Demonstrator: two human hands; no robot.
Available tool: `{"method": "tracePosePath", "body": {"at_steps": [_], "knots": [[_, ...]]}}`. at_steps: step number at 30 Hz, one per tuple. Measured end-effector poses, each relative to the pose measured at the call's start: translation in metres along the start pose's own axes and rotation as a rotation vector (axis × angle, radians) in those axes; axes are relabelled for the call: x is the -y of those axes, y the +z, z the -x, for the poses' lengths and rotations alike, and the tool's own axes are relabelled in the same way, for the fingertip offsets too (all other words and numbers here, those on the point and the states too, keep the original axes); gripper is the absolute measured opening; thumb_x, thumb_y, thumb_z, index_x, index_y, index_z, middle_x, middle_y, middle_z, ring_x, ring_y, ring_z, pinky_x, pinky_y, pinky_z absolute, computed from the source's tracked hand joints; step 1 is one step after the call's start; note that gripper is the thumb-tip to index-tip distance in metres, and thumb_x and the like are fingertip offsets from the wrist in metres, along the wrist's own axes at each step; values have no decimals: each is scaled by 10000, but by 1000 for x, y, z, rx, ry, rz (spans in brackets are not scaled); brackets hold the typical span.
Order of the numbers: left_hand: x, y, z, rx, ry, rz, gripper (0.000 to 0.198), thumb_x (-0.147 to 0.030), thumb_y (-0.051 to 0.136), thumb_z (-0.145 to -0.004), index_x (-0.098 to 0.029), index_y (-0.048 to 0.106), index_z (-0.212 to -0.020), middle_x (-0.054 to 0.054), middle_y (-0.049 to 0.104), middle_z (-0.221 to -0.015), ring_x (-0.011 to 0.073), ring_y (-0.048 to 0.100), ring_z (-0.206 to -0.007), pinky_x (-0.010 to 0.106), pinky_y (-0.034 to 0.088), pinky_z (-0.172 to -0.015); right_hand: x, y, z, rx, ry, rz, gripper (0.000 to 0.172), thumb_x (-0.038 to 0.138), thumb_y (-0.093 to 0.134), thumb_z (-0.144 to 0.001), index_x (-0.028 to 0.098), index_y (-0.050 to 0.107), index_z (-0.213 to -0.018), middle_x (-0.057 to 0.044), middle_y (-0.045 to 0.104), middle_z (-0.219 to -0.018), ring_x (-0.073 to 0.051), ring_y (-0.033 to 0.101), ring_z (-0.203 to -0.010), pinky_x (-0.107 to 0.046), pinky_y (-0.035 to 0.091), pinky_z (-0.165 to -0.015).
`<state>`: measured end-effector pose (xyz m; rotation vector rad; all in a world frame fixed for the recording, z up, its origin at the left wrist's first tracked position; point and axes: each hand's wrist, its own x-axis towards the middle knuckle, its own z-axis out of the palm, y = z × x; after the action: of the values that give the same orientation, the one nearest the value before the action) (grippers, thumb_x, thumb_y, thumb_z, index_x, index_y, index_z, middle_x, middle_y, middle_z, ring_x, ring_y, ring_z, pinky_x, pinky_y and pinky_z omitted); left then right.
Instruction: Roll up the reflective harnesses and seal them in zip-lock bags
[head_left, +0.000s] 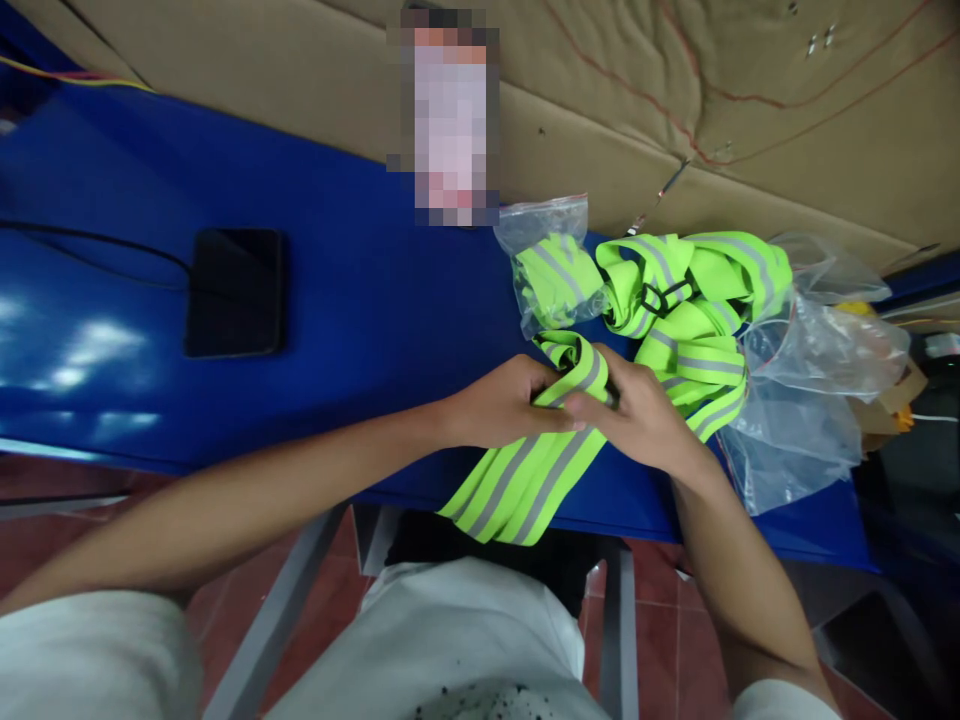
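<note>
Both my hands hold a neon-green strap with grey reflective stripes (525, 480) at the near edge of the blue table (360, 300). My left hand (499, 405) is closed round its folded upper end, and my right hand (637, 415) pinches the same fold from the right. The strap's loose ends hang over the table edge toward my lap. Behind my hands lies a heap of more such straps (697, 320) with a black buckle (664, 297), and one folded strap sealed in a clear bag (551, 275).
A black phone (234, 292) lies on the table at the left with a dark cable running off to the left. Empty clear plastic bags (810, 400) are piled at the right end. Brown cardboard (675, 90) lines the wall behind the table.
</note>
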<state>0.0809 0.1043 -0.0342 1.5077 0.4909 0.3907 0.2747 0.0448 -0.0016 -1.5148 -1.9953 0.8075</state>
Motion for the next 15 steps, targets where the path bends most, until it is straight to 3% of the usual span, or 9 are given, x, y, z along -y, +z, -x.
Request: {"method": "tracePosePath", "body": {"at_steps": [3,5,6,9,12,15], "knots": [[1,2,0,-39,-51,53,365,-300,743,-807,-149,520,-561,-73,404,-535,55,350,-525,208,253,-500,1,6,-1,-15,101,-19,429,560,720,-876,211,630,-1108,-13,711,-887,-207,669,-788,-281,480,-652],[-1,4,0,-29,-174,194,215,-269,779,-785,-142,645,-674,-55,570,-616,81,510,-596,209,392,-580,1,8,-1,-40,142,-28,390,563,695,-893,200,641,-1024,-6,691,-812,-199,654,-740,-277,458,-623],[-2,5,1,5,-243,277,147,-254,801,-770,-141,708,-782,-30,670,-717,114,609,-691,229,471,-671,0,8,-2,-64,152,-34,378,557,692,-896,194,642,-992,-2,678,-784,-193,643,-718,-277,448,-614],[-5,6,3,168,-376,440,338,-234,836,-749,-136,759,-1063,70,787,-1068,234,720,-1053,353,536,-984,-3,5,-3,-130,148,-74,345,517,713,-890,186,654,-966,-1,678,-816,-188,639,-742,-287,462,-656],[-2,4,5,285,-342,431,324,-276,804,-801,-156,769,-1101,94,780,-1173,257,715,-1148,386,532,-1052,-6,1,-3,-110,139,-145,332,516,707,-893,196,684,-979,-20,705,-912,-206,666,-838,-307,508,-741],[4,3,6,357,-302,382,304,-297,799,-811,-176,769,-1088,86,785,-1147,247,735,-1089,374,569,-985,-5,-3,-1,-37,200,-246,357,557,670,-909,204,709,-942,-24,723,-901,-211,677,-826,-321,537,-732]]}}
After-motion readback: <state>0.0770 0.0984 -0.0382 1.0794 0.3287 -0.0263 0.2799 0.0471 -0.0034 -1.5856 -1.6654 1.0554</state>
